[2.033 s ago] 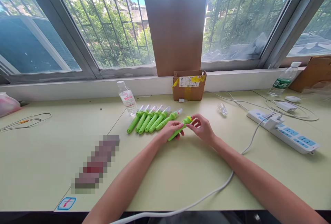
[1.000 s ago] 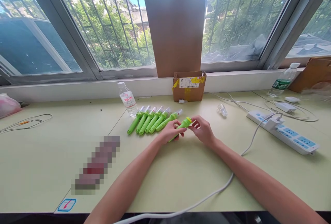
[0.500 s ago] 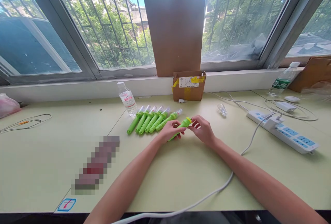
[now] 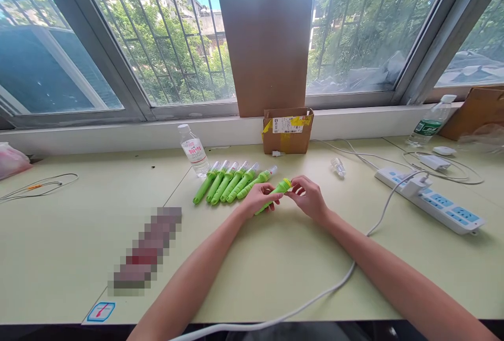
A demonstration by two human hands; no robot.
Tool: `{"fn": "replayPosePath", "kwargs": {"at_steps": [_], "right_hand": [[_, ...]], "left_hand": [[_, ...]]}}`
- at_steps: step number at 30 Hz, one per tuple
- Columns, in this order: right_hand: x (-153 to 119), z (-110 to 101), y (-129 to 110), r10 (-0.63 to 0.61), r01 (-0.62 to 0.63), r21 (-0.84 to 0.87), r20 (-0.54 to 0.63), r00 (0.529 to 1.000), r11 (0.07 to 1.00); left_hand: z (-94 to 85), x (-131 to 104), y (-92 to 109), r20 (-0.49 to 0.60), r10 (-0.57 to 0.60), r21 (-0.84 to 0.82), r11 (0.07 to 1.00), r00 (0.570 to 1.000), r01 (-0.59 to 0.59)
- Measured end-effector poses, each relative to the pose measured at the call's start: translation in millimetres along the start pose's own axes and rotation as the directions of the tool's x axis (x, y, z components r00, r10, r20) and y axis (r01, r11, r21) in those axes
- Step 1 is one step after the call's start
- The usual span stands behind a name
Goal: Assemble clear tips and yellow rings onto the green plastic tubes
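Tilted above the table, a green tapered stick (image 4: 277, 189) with a yellow end lies in my left hand (image 4: 260, 198), its fingers closed around the body. My right hand (image 4: 307, 198) meets it from the other side, thumb and fingertips pinched at the yellow end. To the left of my hands, several similar green sticks (image 4: 227, 183) with clear caps lie side by side in a slanting row. A loose clear plastic cap (image 4: 338, 167) rests on the table to the right, apart from my hands.
Behind the row stands a water bottle (image 4: 194, 150). A small cardboard box (image 4: 287, 134) sits by the window sill. On the right are a power strip (image 4: 431, 200) and a second bottle (image 4: 430, 122). A white cable (image 4: 334, 286) crosses the table under my right forearm.
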State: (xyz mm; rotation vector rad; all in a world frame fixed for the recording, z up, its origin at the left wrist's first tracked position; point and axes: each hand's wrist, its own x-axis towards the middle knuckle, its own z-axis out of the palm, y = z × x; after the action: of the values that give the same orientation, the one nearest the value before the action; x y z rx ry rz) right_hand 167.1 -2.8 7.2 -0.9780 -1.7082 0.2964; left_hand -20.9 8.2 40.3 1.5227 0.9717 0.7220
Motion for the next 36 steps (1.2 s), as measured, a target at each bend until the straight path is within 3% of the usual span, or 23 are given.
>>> {"fn": "replayPosePath", "kwargs": {"at_steps": [36], "right_hand": [[2.4, 1.1, -2.7, 0.058, -0.057, 0.049, -0.022, 0.998, 0.997]], "left_hand": [[-1.0, -3.2, 4.6, 0.007, -0.006, -0.024, 1.000, 1.000, 0.006]]}}
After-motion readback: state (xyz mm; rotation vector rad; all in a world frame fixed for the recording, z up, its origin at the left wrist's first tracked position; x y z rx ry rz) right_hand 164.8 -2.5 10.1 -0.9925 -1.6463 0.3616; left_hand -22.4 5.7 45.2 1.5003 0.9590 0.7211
